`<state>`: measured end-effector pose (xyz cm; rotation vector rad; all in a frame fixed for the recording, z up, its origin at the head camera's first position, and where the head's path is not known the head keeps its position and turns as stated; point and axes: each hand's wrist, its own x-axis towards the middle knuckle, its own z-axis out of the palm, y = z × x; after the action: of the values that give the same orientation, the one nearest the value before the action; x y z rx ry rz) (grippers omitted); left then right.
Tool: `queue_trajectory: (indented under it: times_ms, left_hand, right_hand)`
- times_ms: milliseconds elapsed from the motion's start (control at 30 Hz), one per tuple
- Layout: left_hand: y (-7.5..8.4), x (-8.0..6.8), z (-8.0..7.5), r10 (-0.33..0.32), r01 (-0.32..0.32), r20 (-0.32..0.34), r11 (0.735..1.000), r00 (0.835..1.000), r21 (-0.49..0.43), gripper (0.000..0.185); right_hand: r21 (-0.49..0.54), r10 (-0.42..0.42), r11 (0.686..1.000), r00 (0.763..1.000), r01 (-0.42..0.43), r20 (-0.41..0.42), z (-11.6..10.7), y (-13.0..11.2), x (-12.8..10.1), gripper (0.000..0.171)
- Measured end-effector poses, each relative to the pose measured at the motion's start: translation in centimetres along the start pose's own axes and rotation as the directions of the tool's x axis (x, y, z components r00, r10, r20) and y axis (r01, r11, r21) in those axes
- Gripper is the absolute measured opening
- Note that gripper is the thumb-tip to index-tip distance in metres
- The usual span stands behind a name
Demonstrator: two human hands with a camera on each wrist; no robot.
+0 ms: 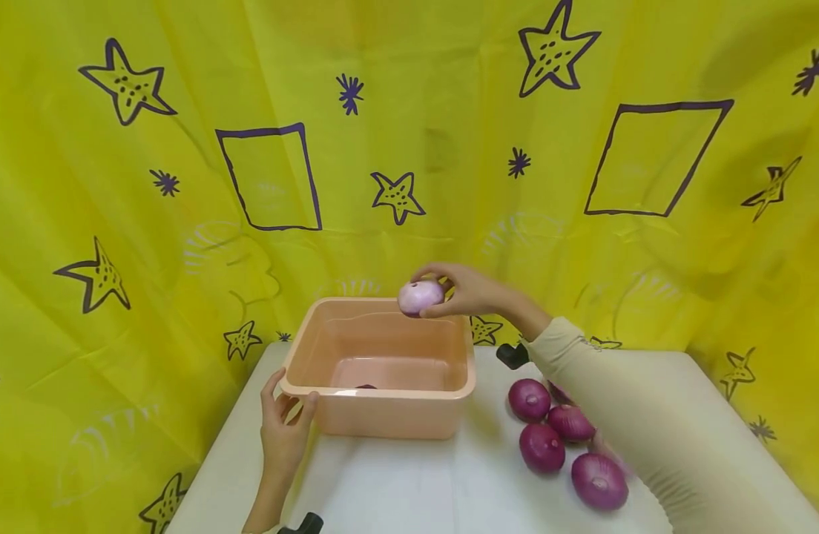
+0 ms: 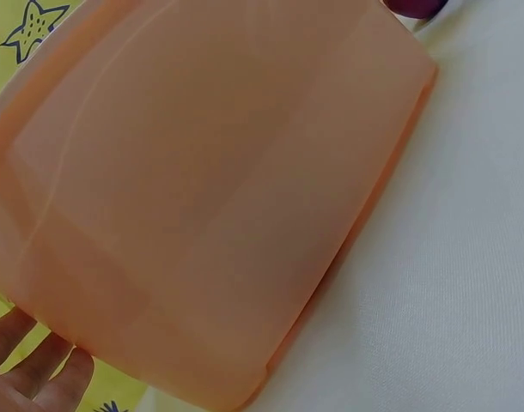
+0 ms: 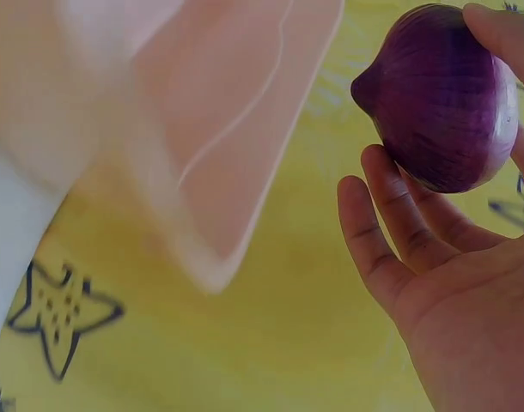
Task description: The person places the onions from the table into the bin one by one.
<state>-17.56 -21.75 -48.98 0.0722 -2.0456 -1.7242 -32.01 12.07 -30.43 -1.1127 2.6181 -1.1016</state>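
Observation:
My right hand [image 1: 459, 289] holds a red onion [image 1: 420, 297] between thumb and fingers, above the far right part of a peach plastic basin [image 1: 389, 415]. In the right wrist view the onion [image 3: 442, 103] shows its purple skin and pointed end, with a pale band near the thumb. My left hand [image 1: 285, 423] grips the basin's near left corner, thumb at the front and fingers at the left side. In the left wrist view its fingers [image 2: 51, 369] lie against the basin's wall [image 2: 202, 189]. Inside the basin, a small dark-red patch [image 1: 366, 386] peeks over the near rim.
Several red onions [image 1: 541, 448] lie in a group on the white table [image 1: 396, 489] right of the basin, some partly hidden behind the right sleeve [image 1: 616, 400]. A yellow curtain [image 1: 449, 148] with star drawings hangs behind and at both sides.

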Motion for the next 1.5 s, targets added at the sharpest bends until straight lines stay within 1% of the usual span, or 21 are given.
queue_trajectory:
  times_ms: [167,300,400,533,700,933,1000,1067,1233,1300,1500]
  left_hand:
    - [0.4,-0.2,0.1,0.001,-0.001,0.004,1.000,1.000,-0.006,0.074]
    - [0.4,-0.1,0.1,-0.004,0.004,0.008,1.000,1.000,-0.008,0.072]
    - [0.4,-0.1,0.1,-0.008,0.008,0.012,1.000,1.000,-0.005,0.072]
    - [0.4,0.0,0.1,-0.008,0.008,0.006,1.000,1.000,-0.004,0.071]
    - [0.4,-0.1,0.2,0.002,-0.002,0.005,1.000,1.000,-0.003,0.071]
    - [0.3,-0.1,0.2,0.002,-0.002,0.002,1.000,1.000,-0.001,0.071]
    - [0.3,0.0,0.2,0.004,-0.004,0.001,1.000,1.000,-0.003,0.071]
    - [0.4,0.0,0.1,0.007,-0.007,0.001,1.000,1.000,-0.002,0.071]
    - [0.5,0.0,-0.1,0.007,-0.007,0.005,1.000,1.000,0.004,0.073]
    - [0.5,-0.1,-0.1,0.007,-0.008,0.009,1.000,1.000,0.008,0.074]
    - [0.5,-0.1,-0.1,-0.003,0.003,0.012,1.000,1.000,0.002,0.074]
  right_hand:
    - [0.013,-0.023,1.000,0.999,0.022,0.023,1.9,-1.2,2.2,0.055]
    - [0.046,-0.049,0.998,0.998,0.048,0.024,3.4,-1.5,3.5,0.054]
    - [0.070,-0.044,0.997,0.998,0.042,0.033,4.5,-1.4,4.4,0.053]
    - [0.084,-0.044,0.996,0.997,0.038,0.070,6.1,-0.7,5.4,0.050]
    - [0.087,-0.061,0.995,0.990,0.050,0.125,7.4,0.2,5.6,0.051]
    - [0.130,-0.028,0.991,0.986,0.006,0.164,8.0,0.9,5.6,0.051]
    - [0.129,-0.022,0.992,0.985,0.000,0.171,8.1,1.0,5.6,0.052]
    - [0.129,-0.022,0.992,0.983,-0.002,0.184,8.2,1.1,5.7,0.056]
    - [0.149,-0.018,0.989,0.974,-0.016,0.227,8.1,1.0,5.6,0.076]
    - [0.148,-0.005,0.989,0.972,-0.030,0.234,8.0,0.8,5.5,0.081]
    - [0.125,0.026,0.991,0.972,-0.056,0.235,7.3,0.4,5.2,0.080]
